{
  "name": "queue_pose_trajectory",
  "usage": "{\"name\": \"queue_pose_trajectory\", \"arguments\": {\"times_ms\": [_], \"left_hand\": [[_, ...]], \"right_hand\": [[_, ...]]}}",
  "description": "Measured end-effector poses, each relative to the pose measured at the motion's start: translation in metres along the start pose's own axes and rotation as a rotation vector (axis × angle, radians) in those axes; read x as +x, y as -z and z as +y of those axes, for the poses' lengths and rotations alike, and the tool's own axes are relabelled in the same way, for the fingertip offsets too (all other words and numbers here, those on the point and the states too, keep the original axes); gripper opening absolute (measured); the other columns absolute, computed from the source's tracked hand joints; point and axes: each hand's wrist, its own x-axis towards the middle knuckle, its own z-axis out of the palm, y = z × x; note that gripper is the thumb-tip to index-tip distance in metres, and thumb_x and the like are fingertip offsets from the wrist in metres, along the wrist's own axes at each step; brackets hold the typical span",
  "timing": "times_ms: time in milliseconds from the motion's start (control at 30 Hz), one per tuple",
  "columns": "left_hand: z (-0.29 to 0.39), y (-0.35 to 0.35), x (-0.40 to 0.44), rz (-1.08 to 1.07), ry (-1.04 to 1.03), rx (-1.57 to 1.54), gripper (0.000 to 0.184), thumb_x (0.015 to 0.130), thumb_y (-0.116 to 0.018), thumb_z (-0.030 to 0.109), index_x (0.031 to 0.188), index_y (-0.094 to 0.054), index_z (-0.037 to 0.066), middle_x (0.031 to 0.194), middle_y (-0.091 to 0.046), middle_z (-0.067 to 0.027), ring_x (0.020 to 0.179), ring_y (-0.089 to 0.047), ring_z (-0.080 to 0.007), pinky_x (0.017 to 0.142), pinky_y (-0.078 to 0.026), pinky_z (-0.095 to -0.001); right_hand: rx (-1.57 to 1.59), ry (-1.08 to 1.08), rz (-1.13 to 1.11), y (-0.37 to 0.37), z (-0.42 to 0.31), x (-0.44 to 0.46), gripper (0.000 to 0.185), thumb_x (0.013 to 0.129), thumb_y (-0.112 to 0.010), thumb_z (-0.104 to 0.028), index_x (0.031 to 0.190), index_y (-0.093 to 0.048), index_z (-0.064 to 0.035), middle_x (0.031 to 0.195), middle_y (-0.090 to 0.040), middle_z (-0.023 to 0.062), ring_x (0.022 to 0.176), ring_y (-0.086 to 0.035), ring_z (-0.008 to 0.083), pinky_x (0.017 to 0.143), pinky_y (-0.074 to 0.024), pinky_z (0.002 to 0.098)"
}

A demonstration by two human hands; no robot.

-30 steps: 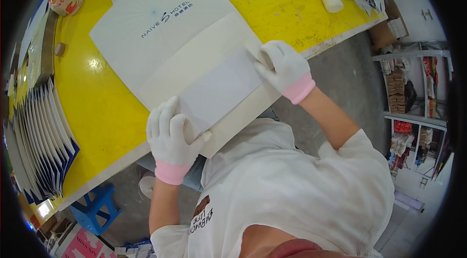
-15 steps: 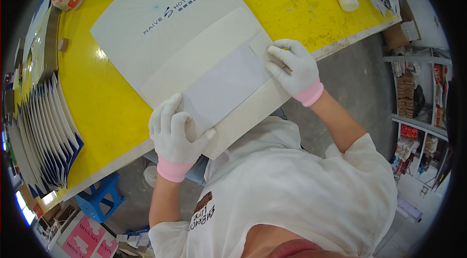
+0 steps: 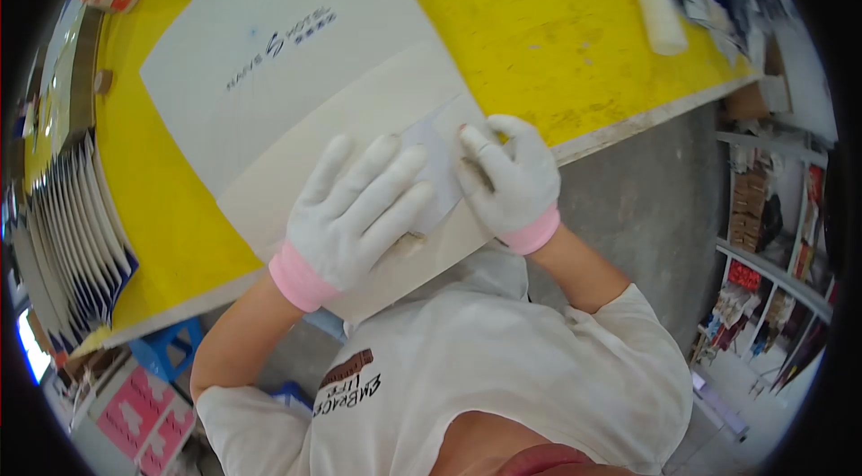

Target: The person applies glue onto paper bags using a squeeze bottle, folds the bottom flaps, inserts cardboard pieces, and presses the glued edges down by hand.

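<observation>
White and smooth, the printed sheet (image 3: 310, 99) lies across the near part of the yellow table (image 3: 539, 45), its near end reaching past the edge. Dark blue lettering (image 3: 244, 74), slightly blurred, slants over its far half around a curling emblem (image 3: 274, 46); a creamier band (image 3: 359, 108) crosses nearer. A lavender-tinged slip (image 3: 440, 153) shows between the hands, partly covered. The gloved left hand (image 3: 359, 211) rests over it, fingers outstretched and a little apart. The gloved right hand (image 3: 512, 175), fingers bent near the thumb, is at the slip's right end; whether it pinches anything, I cannot tell.
</observation>
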Motion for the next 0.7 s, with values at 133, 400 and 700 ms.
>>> {"name": "queue_pose_trajectory", "arguments": {"times_ms": [133,400,700], "left_hand": [[0.005,0.0,-0.003,-0.296,0.07,-0.071,0.053,0.095,-0.045,0.047,0.127,-0.054,0.005,0.137,-0.052,-0.0131,0.13,-0.047,-0.0304,0.113,-0.027,-0.0502],[0.0,-0.016,0.014,-0.301,-0.003,-0.22,0.063,0.093,-0.045,0.05,0.138,-0.047,0.006,0.149,-0.041,-0.0116,0.138,-0.038,-0.0274,0.116,-0.021,-0.0484],[-0.005,-0.025,0.019,-0.238,-0.071,-0.242,0.069,0.09,-0.048,0.053,0.14,-0.044,0.006,0.15,-0.039,-0.0111,0.14,-0.034,-0.0276,0.118,-0.019,-0.0485]], "right_hand": [[-0.015,0.049,-0.004,-0.001,0.005,0.004,0.035,0.071,-0.075,-0.014,0.105,-0.069,-0.0114,0.107,-0.06,0.0104,0.08,-0.06,0.0268,0.066,-0.0494,0.0367],[0.167,0.153,-0.048,-0.002,0.017,0.008,0.031,0.075,-0.071,-0.008,0.106,-0.068,-0.008,0.107,-0.065,0.011,0.087,-0.064,0.0291,0.076,-0.052,0.0362],[-0.728,0.006,0.377,0.072,0.19,0.078,0.061,0.071,-0.081,-0.036,0.121,-0.063,-0.0067,0.123,-0.061,0.0157,0.115,-0.055,0.0341,0.1,-0.042,0.0415]]}}
